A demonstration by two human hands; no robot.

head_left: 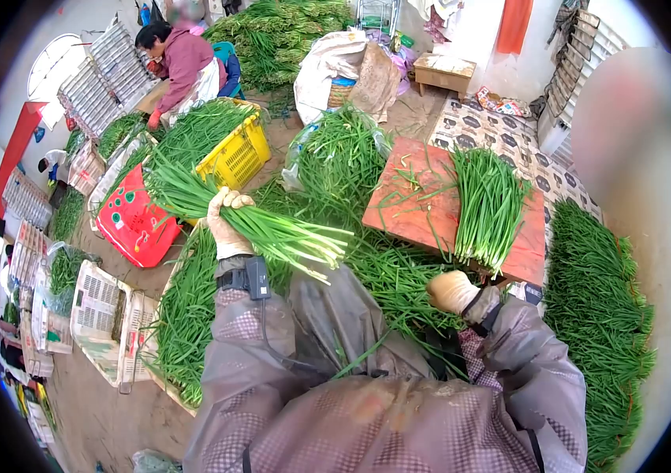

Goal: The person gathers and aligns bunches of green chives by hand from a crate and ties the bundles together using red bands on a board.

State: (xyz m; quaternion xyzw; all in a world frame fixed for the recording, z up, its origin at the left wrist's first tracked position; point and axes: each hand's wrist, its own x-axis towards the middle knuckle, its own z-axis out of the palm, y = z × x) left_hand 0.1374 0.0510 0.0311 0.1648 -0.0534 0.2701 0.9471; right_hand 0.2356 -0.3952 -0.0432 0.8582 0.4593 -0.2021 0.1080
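My left hand (229, 225), in a pale work glove, is closed around a bunch of garlic chives (292, 235). The white stem ends point right and the green leaves spread to the upper left. My right hand (452, 292), also gloved, is curled closed above loose leaves near my lap; whether anything is inside the fingers is hidden. Beyond it stands a low reddish board (430, 225), bearing a second bunch of chives (489, 206), stems toward me, and some scattered scraps. Loose chives (398, 276) are heaped between my knees and the board.
A yellow crate (250, 156) full of chives stands ahead left, beside a red plastic piece (142, 229). Stacked chives (600, 331) line the right side. White crates (99, 303) sit at left. A co-worker (190, 67) bends over greens at the far left.
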